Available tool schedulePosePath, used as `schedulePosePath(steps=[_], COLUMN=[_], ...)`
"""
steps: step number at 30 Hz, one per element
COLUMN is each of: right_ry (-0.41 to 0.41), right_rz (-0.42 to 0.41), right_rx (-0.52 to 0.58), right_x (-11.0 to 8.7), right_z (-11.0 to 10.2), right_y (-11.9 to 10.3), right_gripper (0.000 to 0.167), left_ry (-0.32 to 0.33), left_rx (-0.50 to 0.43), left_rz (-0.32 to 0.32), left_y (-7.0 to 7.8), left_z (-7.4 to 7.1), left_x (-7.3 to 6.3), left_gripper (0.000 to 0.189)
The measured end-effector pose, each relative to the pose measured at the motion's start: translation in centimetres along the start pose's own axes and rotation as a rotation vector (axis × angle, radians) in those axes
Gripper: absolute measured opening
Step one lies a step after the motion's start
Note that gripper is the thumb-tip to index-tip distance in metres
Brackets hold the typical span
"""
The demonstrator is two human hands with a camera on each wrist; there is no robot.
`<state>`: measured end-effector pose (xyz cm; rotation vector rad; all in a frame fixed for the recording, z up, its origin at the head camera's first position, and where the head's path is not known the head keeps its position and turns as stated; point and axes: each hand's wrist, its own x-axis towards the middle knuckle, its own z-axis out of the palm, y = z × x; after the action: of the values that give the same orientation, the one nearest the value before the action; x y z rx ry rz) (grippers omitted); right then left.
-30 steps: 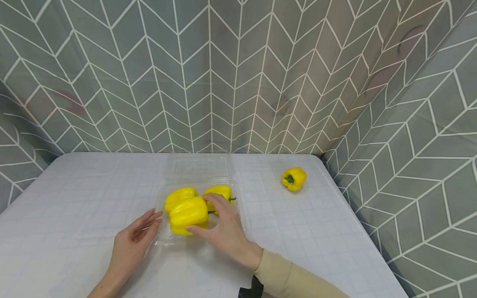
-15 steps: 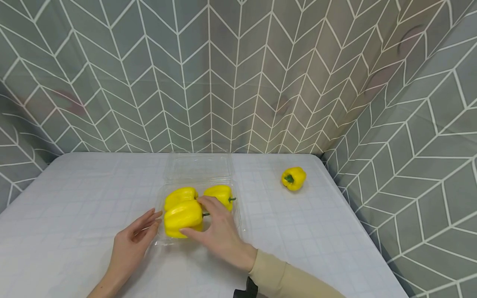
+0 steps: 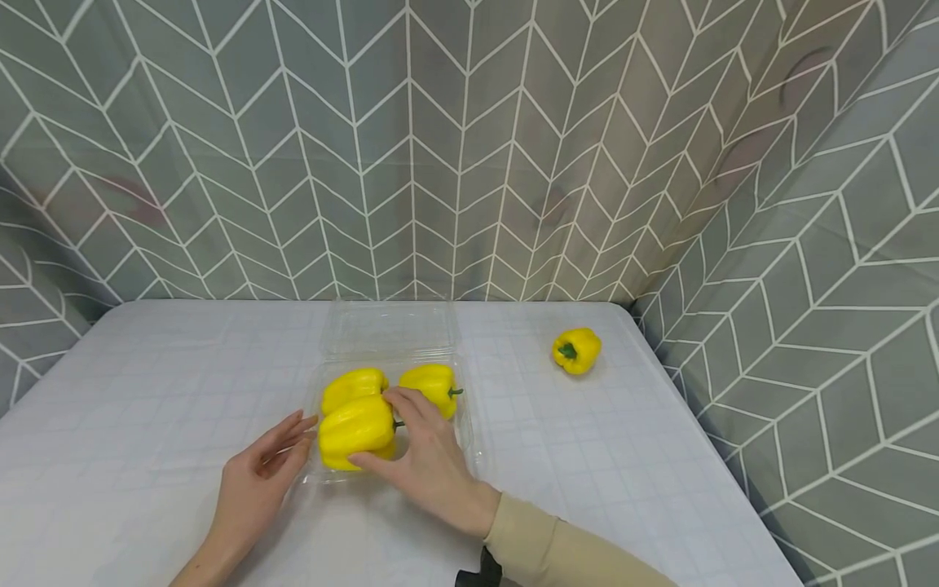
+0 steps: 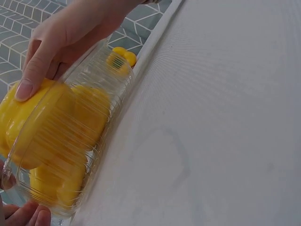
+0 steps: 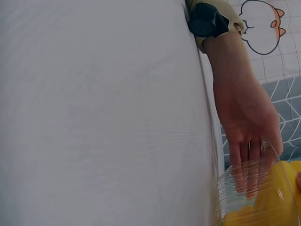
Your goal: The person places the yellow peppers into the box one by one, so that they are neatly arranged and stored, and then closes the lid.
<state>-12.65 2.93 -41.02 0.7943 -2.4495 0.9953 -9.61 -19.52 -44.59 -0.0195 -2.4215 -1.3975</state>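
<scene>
A clear plastic clamshell container (image 3: 389, 330) lies on the table with its lid folded back. My right hand (image 3: 436, 469) grips a yellow bell pepper (image 3: 352, 428) at the front left of the container, thumb in front and fingers behind near its stem. Behind it in the container are another yellow pepper (image 3: 350, 386) on the left and one more pepper (image 3: 428, 385) on the right. My left hand (image 3: 257, 477) is at the container's left side; in the right wrist view its straight fingers (image 5: 252, 174) show against the clear wall.
A separate yellow pepper (image 3: 576, 351) sits at the table's back right, outside the container. The white-covered table (image 3: 183, 367) meets a patterned curtain (image 3: 440, 163) at its far edge. A black strap device (image 5: 207, 20) is on the left forearm.
My right hand has brought the gripped pepper left and slightly nearer, into the front left of the container. My left hand has stayed at the container's side.
</scene>
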Motion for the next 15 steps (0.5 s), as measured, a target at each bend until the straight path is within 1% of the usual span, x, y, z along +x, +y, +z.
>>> schedulePosePath(steps=[4,10,12,15], right_ry=[0.001,0.0,-0.005,-0.013], right_rz=[-0.003,-0.028,-0.026,-0.014], right_rx=[0.019,0.036,0.064,0.139], right_x=[-0.06,0.13,0.19,0.27], right_z=[0.09,0.13,0.08,-0.04], right_y=[0.1,0.5,0.61,0.65], right_gripper=[0.077,0.075,0.072,0.063], left_ry=[-0.001,0.006,0.009,0.006], left_rx=[0.004,0.016,0.02,0.027], left_rz=[0.0,0.002,-0.002,-0.011], left_y=[0.02,-0.08,-0.06,-0.02], left_z=[-0.02,0.03,0.04,0.01], left_x=[-0.01,0.0,0.0,0.05], left_gripper=[0.045,0.045,0.045,0.045])
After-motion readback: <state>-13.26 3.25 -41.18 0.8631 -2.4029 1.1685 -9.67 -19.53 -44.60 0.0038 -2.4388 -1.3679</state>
